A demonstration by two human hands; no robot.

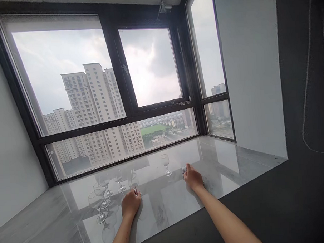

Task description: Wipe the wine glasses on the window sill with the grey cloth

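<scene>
My left hand (pixel 130 204) lies on the glossy marble sill (pixel 233 161), its fingers closed at the foot of a clear wine glass (pixel 133 181). More wine glasses (pixel 101 195) stand in a loose group just left of it. Farther right, my right hand (pixel 193 178) rests knuckles-up on the sill, fingers curled over a small pale thing (pixel 183 169) that I cannot make out. One wine glass (pixel 165 163) stands alone, a little to the left of that hand and apart from it.
A large black-framed window (pixel 117 77) runs along the back of the sill, showing tower blocks outside. White walls close off the sill on the left and right. A dark surface (pixel 275 206) borders the sill's near edge.
</scene>
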